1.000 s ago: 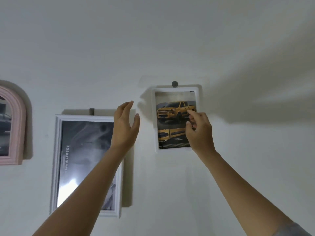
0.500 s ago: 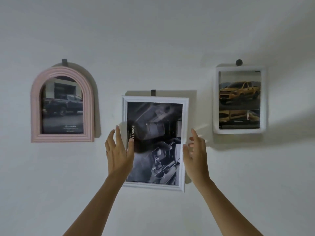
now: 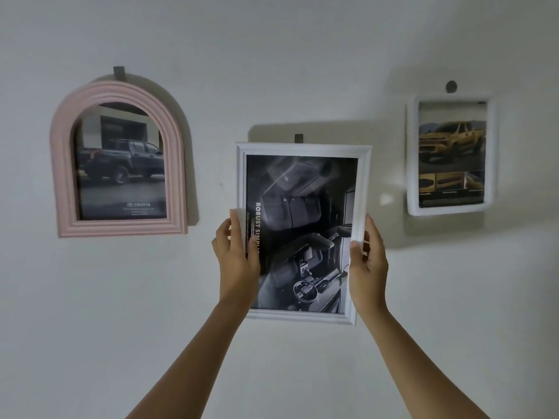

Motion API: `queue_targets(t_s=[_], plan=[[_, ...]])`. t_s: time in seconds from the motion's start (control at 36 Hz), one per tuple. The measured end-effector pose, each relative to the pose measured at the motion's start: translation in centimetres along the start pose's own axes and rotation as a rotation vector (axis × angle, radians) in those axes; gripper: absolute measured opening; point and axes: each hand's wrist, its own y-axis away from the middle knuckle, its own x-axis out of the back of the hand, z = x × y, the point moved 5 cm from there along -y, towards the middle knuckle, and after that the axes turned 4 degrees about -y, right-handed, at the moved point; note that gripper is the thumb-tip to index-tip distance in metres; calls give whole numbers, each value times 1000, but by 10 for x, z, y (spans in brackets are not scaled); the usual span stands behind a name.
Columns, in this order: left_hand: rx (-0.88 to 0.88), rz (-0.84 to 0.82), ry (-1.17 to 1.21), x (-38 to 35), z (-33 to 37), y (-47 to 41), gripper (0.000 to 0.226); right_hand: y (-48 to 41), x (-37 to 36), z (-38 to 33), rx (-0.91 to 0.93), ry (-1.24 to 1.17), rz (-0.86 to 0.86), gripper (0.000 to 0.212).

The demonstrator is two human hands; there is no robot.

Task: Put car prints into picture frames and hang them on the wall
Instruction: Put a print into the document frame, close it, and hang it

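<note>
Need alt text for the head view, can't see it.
The left hand and right hand grip the side edges of the middle white frame on the wall. A pink arched frame hangs left of it, a rounded white frame right.

"TOYOTA" is printed low on the dark truck print [image 3: 121, 176], left of the white frame [image 3: 364, 182]. "ROBUST SIMPL", cut off by the left hand [image 3: 237, 261], is set sideways on that frame's interior print [image 3: 302, 225].

The single head-worn camera faces the wall [image 3: 287, 55] straight on from near, tilted slightly upward, with the large white frame [image 3: 332, 150] at centre.
</note>
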Motion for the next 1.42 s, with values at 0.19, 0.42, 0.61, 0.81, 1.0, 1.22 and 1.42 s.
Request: queue_targets(t_s=[0.19,0.42,0.61,0.81,1.0,1.22,1.42], plan=[[109,-8,-36,36,5,41,59,43,18,-20,-121,-192,-210,47],[316,-120,-108,72,-4,146,61,143,48,-30,-302,-281,-250,44],[500,-277,-204,101,-12,256,64,245,90,-34,-491,-282,-218,42],[554,-308,-261,123,-9,309,61,308,111,-51,-554,-162,-269,40],[394,-347,-15,112,45,282,59,341,99,-68,-419,63,-304,44],[392,-431,82,113,55,266,70,367,64,-100,-216,255,-351,45],[363,-389,38,149,36,261,69,386,28,-128,-149,301,-408,46]])
